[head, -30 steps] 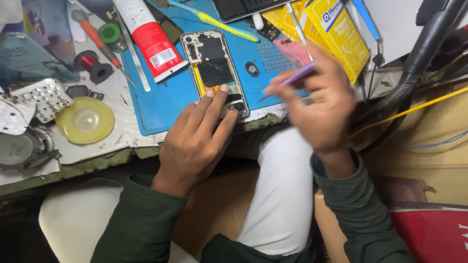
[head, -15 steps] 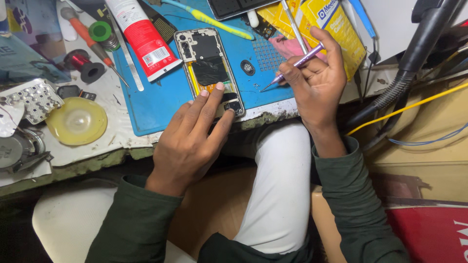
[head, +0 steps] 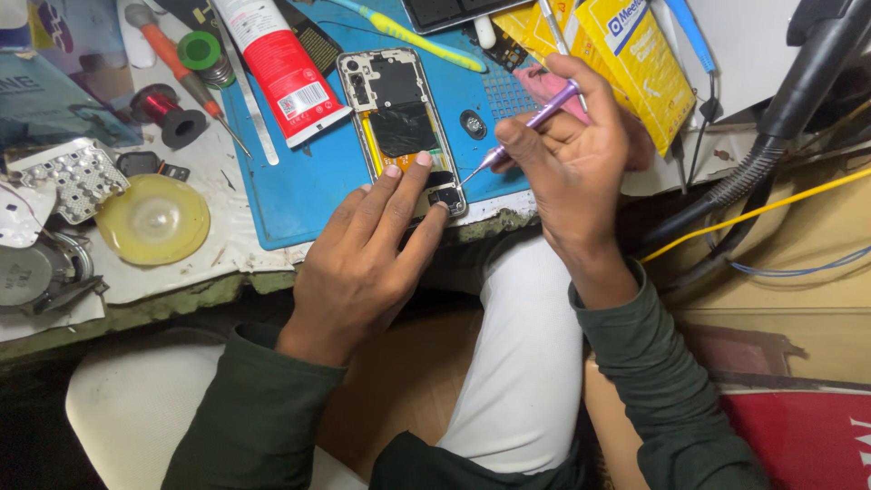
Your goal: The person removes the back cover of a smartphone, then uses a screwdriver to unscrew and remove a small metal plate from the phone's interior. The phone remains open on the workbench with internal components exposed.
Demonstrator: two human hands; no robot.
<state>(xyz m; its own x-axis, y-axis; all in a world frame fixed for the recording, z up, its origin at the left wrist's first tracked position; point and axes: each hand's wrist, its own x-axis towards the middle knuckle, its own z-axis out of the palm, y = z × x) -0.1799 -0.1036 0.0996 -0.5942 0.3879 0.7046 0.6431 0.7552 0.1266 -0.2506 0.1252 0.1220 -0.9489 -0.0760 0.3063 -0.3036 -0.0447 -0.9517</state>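
Observation:
An opened phone with its back cover off lies on a blue work mat at the bench edge. My left hand rests flat with its fingertips pressing on the phone's lower end. My right hand holds a thin purple screwdriver like a pen. Its metal tip points at the phone's bottom corner, right beside my left fingertips.
A red and white tube and a yellow-handled tool lie on the mat. A yellow suction cup, a red wire spool and an orange screwdriver sit left. Yellow packets and a black hose are right.
My right hand came down and left from above the mat, bringing the purple screwdriver's tip to the phone's bottom end. My left hand stayed on the phone.

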